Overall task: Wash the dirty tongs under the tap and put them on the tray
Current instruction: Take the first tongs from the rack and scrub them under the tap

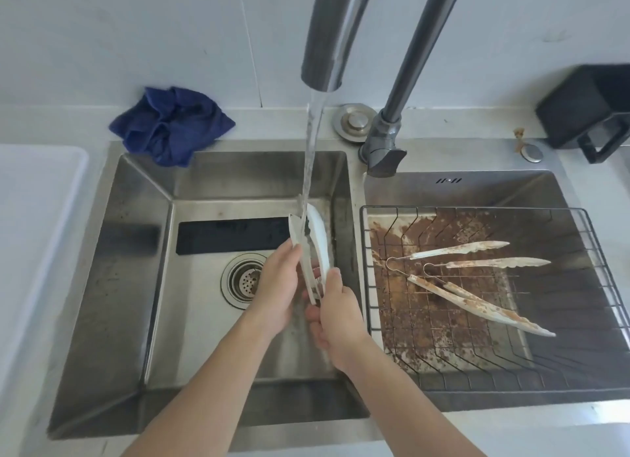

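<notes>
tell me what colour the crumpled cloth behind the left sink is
Dark blue. The cloth lies crumpled at the sink's back left corner, clearest in the head view.

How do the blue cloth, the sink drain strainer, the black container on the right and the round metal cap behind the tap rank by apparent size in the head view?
1. Blue cloth and black container: look alike; the container is cut off by the frame, so unranked.
2. Drain strainer.
3. Round metal cap.

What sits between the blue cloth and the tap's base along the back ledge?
A round metal cap, behind the falling water stream. Cloth, tap base; head view.
</notes>
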